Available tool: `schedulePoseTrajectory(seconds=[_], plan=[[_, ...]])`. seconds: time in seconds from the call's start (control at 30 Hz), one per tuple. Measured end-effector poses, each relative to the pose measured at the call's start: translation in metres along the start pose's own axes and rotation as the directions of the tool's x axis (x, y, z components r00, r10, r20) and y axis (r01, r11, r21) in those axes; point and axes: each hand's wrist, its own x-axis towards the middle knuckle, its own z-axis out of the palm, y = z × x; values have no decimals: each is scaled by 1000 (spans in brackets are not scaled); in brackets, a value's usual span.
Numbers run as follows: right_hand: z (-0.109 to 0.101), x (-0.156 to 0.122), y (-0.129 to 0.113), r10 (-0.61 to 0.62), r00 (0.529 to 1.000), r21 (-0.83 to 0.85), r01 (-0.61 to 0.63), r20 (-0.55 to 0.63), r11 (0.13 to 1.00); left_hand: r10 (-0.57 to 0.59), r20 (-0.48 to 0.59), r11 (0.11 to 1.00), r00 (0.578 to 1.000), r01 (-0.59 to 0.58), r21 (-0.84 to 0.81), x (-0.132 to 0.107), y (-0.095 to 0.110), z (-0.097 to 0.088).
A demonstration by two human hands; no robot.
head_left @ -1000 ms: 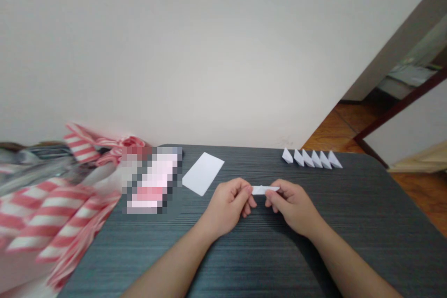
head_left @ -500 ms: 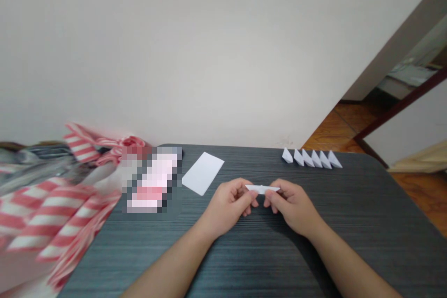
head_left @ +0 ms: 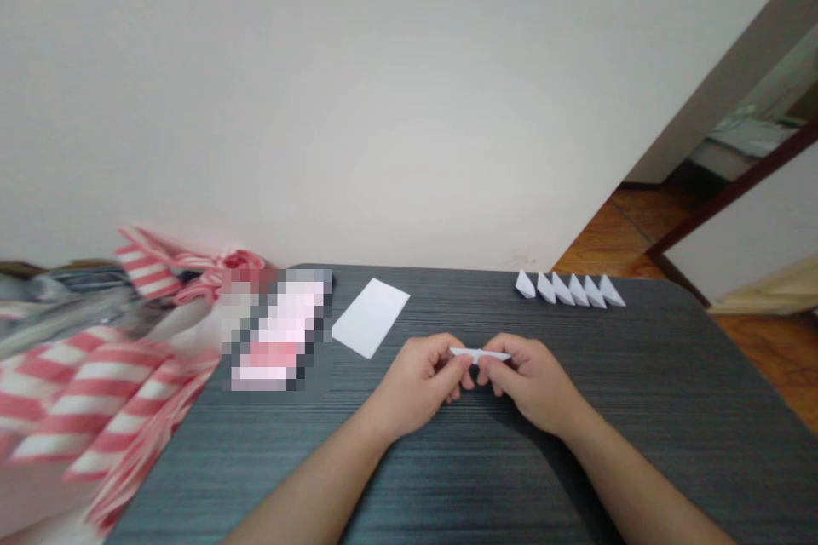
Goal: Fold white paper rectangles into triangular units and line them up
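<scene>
A small piece of folded white paper [head_left: 479,353] is pinched between my two hands above the dark table. My left hand [head_left: 429,376] grips its left half, thumb in front and fingers curled behind. On the other half, my right hand [head_left: 525,376] has the same closed pinch. The paper is long and narrow with pointed ends; the thumbs cover part of its middle. Beyond my left hand lies a stack or sheet of white rectangular paper [head_left: 371,318]. Several folded white paper pieces [head_left: 571,289] stand in a row beyond my right hand.
The dark wood-grain table [head_left: 409,477] meets a pale wall [head_left: 409,102] at its far edge. A blurred-out pink and dark rectangular object [head_left: 281,332] lies at the left. Red-and-white striped cloth [head_left: 102,400] is heaped beside the table's left edge.
Both hands have drawn slightly toward me and closer together with the folded paper. The thumbs have shifted near its middle. The row of folded pieces stays put.
</scene>
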Motion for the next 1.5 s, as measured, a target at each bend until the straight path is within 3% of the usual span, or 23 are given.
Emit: schedulePoseTrajectory(seconds=[0.2,0.47,0.63,0.87,1.07,1.5], plan=[[-1,-1,-4,-29,999,-17,29,27,999,8,33,999,999,-9,39,0,0,-1],[1,1,2,-1,999,13,1,-40,1000,-7,14,997,1000,6,83,-1,1,-2],[-1,0,-2,-35,999,-61,33,-41,998,-4,11,995,1000,3,100,0,0,-1],[0,0,-2,-59,998,-76,57,-29,996,3,11,999,1000,-3,42,0,1,-1],[3,1,5,20,999,37,-18,-34,999,-19,-28,1000,999,18,-16,0,-1,-1],[0,-3,-2,-12,1000,-49,13,14,999,-10,-32,1000,999,11,26,-1,2,0]])
